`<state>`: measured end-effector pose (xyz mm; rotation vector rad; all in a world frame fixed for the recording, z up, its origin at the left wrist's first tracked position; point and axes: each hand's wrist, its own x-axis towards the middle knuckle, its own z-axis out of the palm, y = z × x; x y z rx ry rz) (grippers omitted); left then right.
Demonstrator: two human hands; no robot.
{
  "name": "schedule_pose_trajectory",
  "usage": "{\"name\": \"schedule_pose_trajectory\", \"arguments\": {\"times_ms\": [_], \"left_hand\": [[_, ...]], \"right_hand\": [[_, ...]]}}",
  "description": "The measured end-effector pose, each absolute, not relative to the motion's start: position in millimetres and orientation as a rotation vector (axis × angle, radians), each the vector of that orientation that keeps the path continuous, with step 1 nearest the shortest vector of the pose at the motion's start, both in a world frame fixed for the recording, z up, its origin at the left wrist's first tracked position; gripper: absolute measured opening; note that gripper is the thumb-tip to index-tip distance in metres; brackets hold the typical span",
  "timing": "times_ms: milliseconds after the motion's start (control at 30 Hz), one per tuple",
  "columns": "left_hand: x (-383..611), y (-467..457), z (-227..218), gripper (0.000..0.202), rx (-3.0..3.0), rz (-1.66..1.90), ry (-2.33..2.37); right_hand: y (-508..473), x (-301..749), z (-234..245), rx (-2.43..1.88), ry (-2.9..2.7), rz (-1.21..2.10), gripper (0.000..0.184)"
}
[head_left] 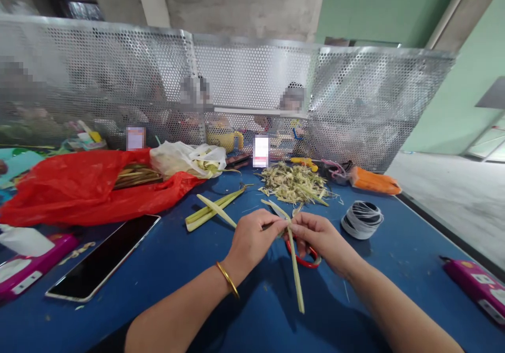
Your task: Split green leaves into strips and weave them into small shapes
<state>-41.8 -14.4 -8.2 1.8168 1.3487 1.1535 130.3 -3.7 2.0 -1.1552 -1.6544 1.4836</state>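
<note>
In front of me, my left hand (252, 240) and my right hand (321, 237) meet, thumbs and fingertips pinched close together on a pale green plant strip (296, 276). Its long end hangs down toward me. A pair of scissors with red handles (310, 262) sits in my right hand, its handle loop below the fingers and a blade (281, 210) pointing away to the left. Exactly how the fingers hold the strip is partly hidden. Just left of my left hand lie several thicker green stalks (213, 211). Beyond my fingers is a heap of shredded strips (295, 183).
On the blue table (165, 295) lie a black-screened phone (106, 258), a red plastic bag (79, 184), a white bag (185, 158) and a purple device (39, 266). To the right are a thread roll (362, 220), an orange packet (374, 181) and another purple device (479, 287). A perforated metal screen (252, 69) stands behind.
</note>
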Motion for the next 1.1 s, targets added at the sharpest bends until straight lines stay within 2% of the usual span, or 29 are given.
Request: {"name": "schedule_pose_trajectory", "arguments": {"times_ms": [100, 267, 400, 500, 733, 933, 1100], "left_hand": [[-41, -13, -8, 0.021, 1.780, 1.199, 1.403], [-40, -12, -9, 0.029, 1.342, 0.949, 1.170], [-40, -13, -12, 0.033, 1.117, 0.803, 1.060], [-39, -13, -13, 0.030, 1.070, 0.844, 1.074], [-38, -10, -13, 0.024, 0.857, 0.960, 1.066], [-38, -11, -9, 0.021, 0.849, 0.960, 1.073], [-36, -15, -7, 0.031, 0.892, 0.858, 1.090]], "right_hand": [[-3, 128, -2, -1.161, -1.681, 1.498, 0.037], [1, 130, -8, -1.192, -1.821, 1.183, 0.034], [1, 132, -7, -1.175, -1.977, 1.153, 0.029], [-1, 132, -8, -1.214, -1.980, 1.131, 0.024], [-1, 131, -10, -1.238, -1.921, 1.122, 0.028], [6, 142, -8, -1.306, -1.978, 0.678, 0.032], [11, 146, -9, -1.381, -2.056, 0.433, 0.029]]}}
